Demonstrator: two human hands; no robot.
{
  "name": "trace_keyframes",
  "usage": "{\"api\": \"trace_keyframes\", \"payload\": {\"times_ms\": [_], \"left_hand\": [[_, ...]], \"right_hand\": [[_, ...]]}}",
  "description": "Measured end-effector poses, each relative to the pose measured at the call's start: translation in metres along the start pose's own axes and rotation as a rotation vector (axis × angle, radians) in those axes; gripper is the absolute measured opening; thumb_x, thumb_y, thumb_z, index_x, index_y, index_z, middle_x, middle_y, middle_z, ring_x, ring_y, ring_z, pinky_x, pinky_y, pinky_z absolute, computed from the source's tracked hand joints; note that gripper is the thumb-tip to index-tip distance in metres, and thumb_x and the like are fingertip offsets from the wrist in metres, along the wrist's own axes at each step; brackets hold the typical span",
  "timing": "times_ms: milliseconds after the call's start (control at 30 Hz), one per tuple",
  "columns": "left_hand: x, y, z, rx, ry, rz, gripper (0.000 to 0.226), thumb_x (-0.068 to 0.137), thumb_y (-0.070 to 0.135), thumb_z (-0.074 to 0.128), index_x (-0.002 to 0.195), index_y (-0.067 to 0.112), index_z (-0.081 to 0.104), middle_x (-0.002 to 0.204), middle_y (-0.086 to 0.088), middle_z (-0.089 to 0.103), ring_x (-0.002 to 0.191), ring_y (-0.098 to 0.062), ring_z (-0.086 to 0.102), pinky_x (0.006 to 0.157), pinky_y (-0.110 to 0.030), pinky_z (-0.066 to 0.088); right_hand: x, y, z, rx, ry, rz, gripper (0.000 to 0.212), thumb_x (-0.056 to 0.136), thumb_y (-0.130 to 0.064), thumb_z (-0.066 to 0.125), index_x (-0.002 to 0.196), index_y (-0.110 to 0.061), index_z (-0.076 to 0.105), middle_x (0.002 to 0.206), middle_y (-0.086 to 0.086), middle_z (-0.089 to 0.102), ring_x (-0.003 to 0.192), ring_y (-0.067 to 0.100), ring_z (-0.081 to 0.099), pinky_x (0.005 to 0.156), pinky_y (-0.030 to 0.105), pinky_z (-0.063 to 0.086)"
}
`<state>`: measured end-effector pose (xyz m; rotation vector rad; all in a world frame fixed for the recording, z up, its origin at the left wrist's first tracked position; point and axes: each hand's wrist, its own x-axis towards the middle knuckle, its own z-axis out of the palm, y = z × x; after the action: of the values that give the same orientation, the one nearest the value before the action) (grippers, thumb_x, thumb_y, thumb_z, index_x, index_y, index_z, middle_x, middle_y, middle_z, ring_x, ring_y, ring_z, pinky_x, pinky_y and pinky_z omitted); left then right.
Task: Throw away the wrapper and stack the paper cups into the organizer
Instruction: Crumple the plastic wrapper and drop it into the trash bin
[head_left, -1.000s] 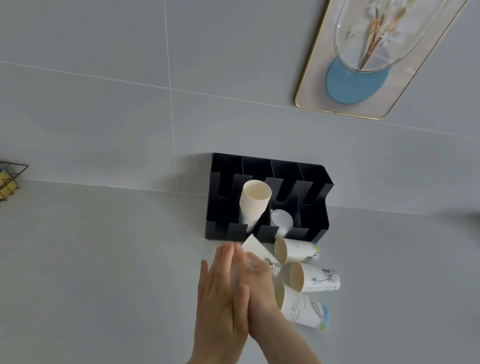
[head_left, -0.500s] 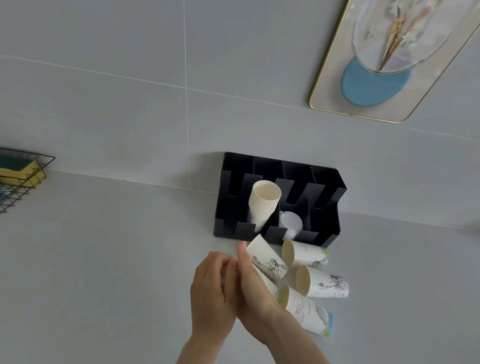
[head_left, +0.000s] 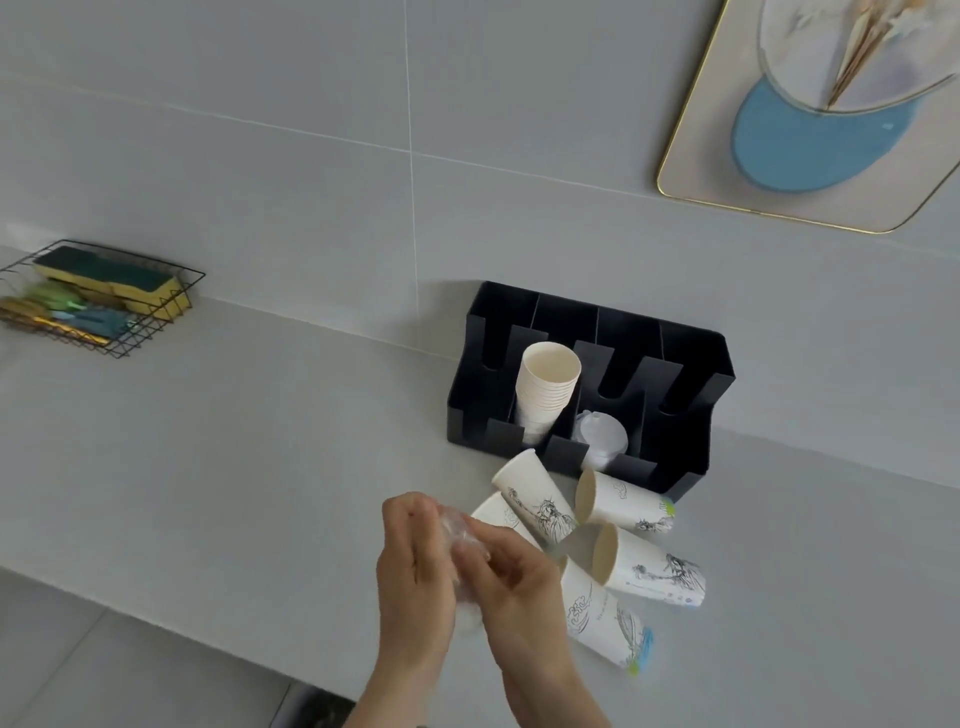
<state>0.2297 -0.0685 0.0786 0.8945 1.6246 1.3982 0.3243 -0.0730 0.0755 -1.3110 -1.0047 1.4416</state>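
A: Where is the wrapper (head_left: 457, 540)?

B: Between the two hands, above the counter (head_left: 234, 467) near its front edge. It is clear, crumpled plastic. The left hand (head_left: 415, 566) has its fingers curled around it, and the right hand (head_left: 514, 582) pinches it from the other side with bent fingers. Both hold it; neither is spread wide.

A: And the cups?

B: Five printed cups (head_left: 649, 571) lie on their sides on the counter, just right of the hands and in front of the organizer (head_left: 691, 395). One has its base pointing toward the organizer; two show their open mouths to the left. One more is partly behind the right hand, and the nearest lies by the right wrist, its rim hidden.

A: Is anything in the organizer?

B: Yes. A stack (head_left: 545, 389) of plain cups leans in the second slot from the left, mouth up. The slot to its right holds white lids (head_left: 602, 441). The other slots look dark; I cannot tell what is in them. The organizer stands against the tiled wall.

A: Anything else?

B: A wire basket (head_left: 156, 322) with sponges (head_left: 109, 275) sits far left on the counter, well apart. A gold-edged picture (head_left: 696, 156) hangs on the wall at upper right.
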Motion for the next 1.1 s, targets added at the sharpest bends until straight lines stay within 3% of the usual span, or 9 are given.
{"api": "trace_keyframes", "payload": {"times_ms": [67,133,267,400,533,633,700,900,1100], "left_hand": [[-0.017,-0.009,-0.005,0.016,-0.144,-0.039,0.037,0.094,0.063,0.040,0.110,0.033,0.052,0.109,0.008,0.064,0.101,-0.003,0.064,0.082,-0.030,0.054],[-0.032,-0.022,-0.017,0.040,-0.202,-0.082,0.055,0.079,0.072,0.044,0.125,0.043,0.047,0.128,0.021,0.049,0.117,0.012,0.050,0.091,-0.018,0.043],[-0.056,-0.044,-0.056,0.299,-0.120,0.018,0.045,0.092,0.033,0.064,0.132,0.045,0.048,0.128,0.034,0.039,0.124,0.005,0.045,0.097,-0.020,0.042],[-0.072,-0.060,-0.101,0.390,0.028,-0.010,0.047,0.089,0.016,0.073,0.128,0.038,0.058,0.121,0.024,0.051,0.112,0.001,0.056,0.088,-0.021,0.055],[-0.081,-0.086,-0.141,0.271,0.191,-0.143,0.050,0.083,0.013,0.081,0.120,0.038,0.059,0.113,0.024,0.064,0.101,0.002,0.065,0.079,-0.020,0.058],[-0.089,-0.115,-0.168,0.157,0.293,-0.263,0.043,0.080,0.006,0.083,0.108,0.027,0.058,0.101,0.026,0.069,0.087,0.008,0.069,0.069,-0.008,0.055],[-0.096,-0.141,-0.186,0.128,0.356,-0.346,0.037,0.079,0.006,0.082,0.102,0.026,0.060,0.094,0.020,0.073,0.085,0.011,0.068,0.066,-0.005,0.054],[-0.113,-0.250,-0.235,0.213,0.408,-0.581,0.033,0.083,0.023,0.079,0.105,0.036,0.059,0.108,0.018,0.068,0.096,-0.002,0.066,0.081,-0.026,0.053],[-0.093,-0.375,-0.248,0.312,0.352,-0.693,0.034,0.085,0.025,0.077,0.108,0.036,0.055,0.110,0.021,0.064,0.099,-0.015,0.065,0.089,-0.040,0.056]], "right_hand": [[-0.004,0.007,-0.011,0.023,0.025,0.034,0.019,0.095,-0.003,0.070,0.103,-0.016,0.080,0.091,0.007,0.083,0.088,0.022,0.079,0.071,0.026,0.062],[-0.006,0.016,-0.014,0.038,0.017,0.070,0.015,0.094,-0.004,0.071,0.100,-0.016,0.080,0.088,0.010,0.082,0.081,0.024,0.078,0.075,0.041,0.065],[-0.014,0.038,-0.002,-0.012,-0.100,0.134,0.013,0.096,-0.007,0.071,0.095,-0.016,0.080,0.084,0.020,0.078,0.067,0.023,0.069,0.077,0.056,0.061],[-0.032,0.056,0.022,-0.096,-0.271,0.217,0.025,0.100,-0.007,0.061,0.101,-0.024,0.079,0.093,0.012,0.080,0.079,0.017,0.071,0.073,0.034,0.061],[-0.048,0.078,0.049,-0.137,-0.494,0.336,0.027,0.105,-0.020,0.054,0.116,-0.034,0.075,0.123,-0.007,0.073,0.109,0.003,0.069,0.098,0.026,0.054],[-0.057,0.112,0.071,-0.241,-0.638,0.321,0.039,0.097,-0.009,0.066,0.114,-0.044,0.070,0.119,-0.004,0.072,0.094,0.000,0.071,0.079,0.014,0.056],[-0.062,0.143,0.088,-0.357,-0.691,0.349,0.047,0.090,-0.013,0.072,0.127,-0.041,0.063,0.123,0.000,0.070,0.101,0.009,0.073,0.080,0.022,0.060],[-0.067,0.261,0.133,-0.650,-0.750,0.393,0.054,0.090,-0.008,0.071,0.135,-0.036,0.058,0.124,-0.006,0.068,0.107,0.008,0.068,0.092,0.028,0.060],[-0.038,0.385,0.147,-0.886,-0.753,0.449,0.057,0.091,-0.008,0.069,0.136,-0.032,0.045,0.119,-0.003,0.061,0.092,0.005,0.064,0.062,0.009,0.052]]}}
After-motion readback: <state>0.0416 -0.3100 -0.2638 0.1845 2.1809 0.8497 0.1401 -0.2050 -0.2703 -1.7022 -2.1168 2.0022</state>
